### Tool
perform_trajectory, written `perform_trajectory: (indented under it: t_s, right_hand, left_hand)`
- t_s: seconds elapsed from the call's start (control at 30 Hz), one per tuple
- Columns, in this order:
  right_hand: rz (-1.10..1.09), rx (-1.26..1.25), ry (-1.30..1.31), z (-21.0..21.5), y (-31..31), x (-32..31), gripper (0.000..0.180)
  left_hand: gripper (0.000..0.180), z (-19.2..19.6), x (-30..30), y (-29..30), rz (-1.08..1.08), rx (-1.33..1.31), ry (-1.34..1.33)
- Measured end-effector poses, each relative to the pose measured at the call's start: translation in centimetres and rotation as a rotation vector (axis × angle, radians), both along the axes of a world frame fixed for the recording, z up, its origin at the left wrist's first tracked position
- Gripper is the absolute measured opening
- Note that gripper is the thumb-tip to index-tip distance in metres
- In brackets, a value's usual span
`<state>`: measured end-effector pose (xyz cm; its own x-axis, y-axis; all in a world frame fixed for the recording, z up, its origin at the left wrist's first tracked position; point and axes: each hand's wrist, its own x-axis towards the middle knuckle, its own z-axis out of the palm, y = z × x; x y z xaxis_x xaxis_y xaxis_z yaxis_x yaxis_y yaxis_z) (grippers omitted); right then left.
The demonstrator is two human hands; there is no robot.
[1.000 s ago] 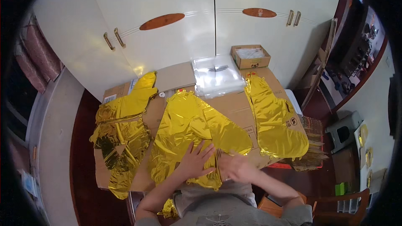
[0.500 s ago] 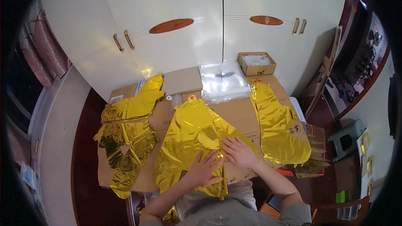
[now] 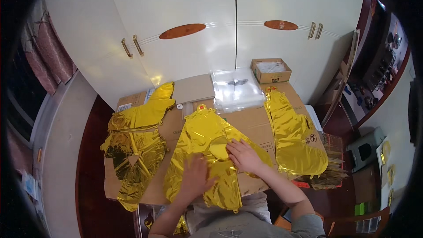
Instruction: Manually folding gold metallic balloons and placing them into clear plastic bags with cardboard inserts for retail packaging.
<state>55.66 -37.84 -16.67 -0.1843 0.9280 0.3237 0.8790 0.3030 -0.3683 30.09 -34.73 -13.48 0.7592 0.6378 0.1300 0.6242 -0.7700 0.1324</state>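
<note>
A flat gold foil balloon [image 3: 200, 134] lies in front of me on the cardboard-covered table [image 3: 246, 121], a folded flap across its right side. My right hand [image 3: 244, 156] rests open on that flap, fingers stretched out beside a smooth rounded patch. Lower left, my left hand [image 3: 195, 177] is over the same foil with its thumb apart; motion blurs its fingers, and whether it touches cannot be told. To the right lies another flat gold foil balloon [image 3: 293, 132]. On the left are crinkled gold foil pieces [image 3: 139, 147], one overlapping the other.
Clear plastic bags [image 3: 235, 90] lie at the back beside a grey-brown board [image 3: 194, 89]. An open cardboard box [image 3: 271, 71] stands at the back right, against the white cabinet [image 3: 211, 4]. Stacked cardboard [image 3: 332, 161] and a grey plastic stool [image 3: 365, 150] are to the right.
My left hand has moved left across the foil, away from my right hand. My right hand has shifted slightly left and up, still on the flap.
</note>
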Motion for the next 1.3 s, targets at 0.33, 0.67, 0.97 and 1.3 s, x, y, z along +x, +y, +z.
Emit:
perform_trajectory:
  t_s: [0.33,0.67,0.97,1.3]
  right_hand:
    - [-0.015,0.031,-0.032,-0.5,0.7,-0.7,0.041]
    - [0.014,0.027,-0.031,-1.0,1.1,-1.2,0.043]
    - [0.047,0.059,-0.112,-0.8,0.7,-1.5,0.036]
    - [0.023,0.028,-0.068,-0.5,0.5,-1.2,0.041]
  left_hand:
    - [0.090,-3.3,-2.0,1.6,0.147,-0.068,-0.038]
    - [0.085,-3.6,-2.0,1.6,0.141,-0.102,-0.067]
    - [0.083,-3.4,-2.3,1.6,0.148,-0.168,-0.113]
    - [0.079,-3.9,-2.1,1.8,0.110,-0.089,-0.084]
